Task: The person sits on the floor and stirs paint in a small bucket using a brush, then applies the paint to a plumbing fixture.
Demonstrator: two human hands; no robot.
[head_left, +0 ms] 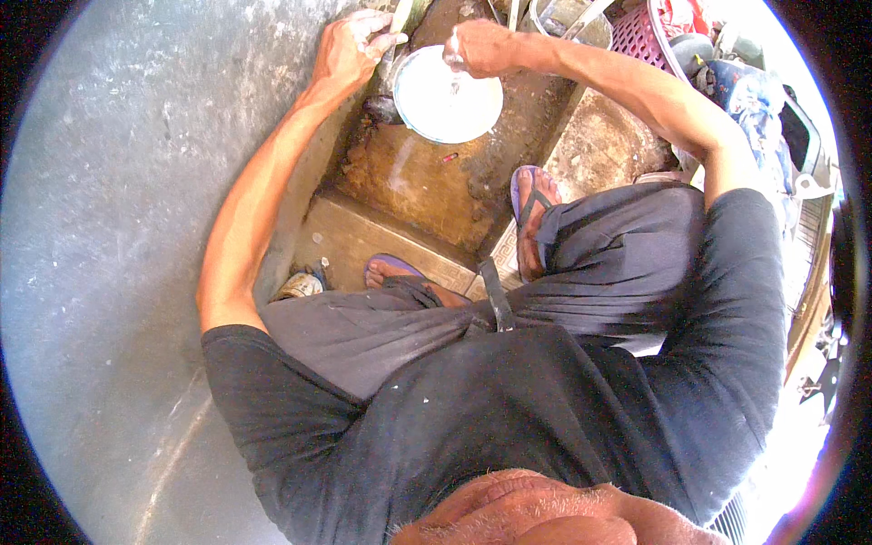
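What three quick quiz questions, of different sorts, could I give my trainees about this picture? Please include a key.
1. Multiple choice: What colour is the round object just below the right hand in the picture? A) red B) white C) green
2. True or false: The left hand is nearer than the right hand to the pinkish mesh basket.
3. Short answer: Are the shirt's sleeves long or short?

Key: 1. B; 2. False; 3. Short

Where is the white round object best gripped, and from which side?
Probably by its near rim, coming from the person's side: the white round object has a curved edge uncovered there, while the right hand overlaps its far edge in view.
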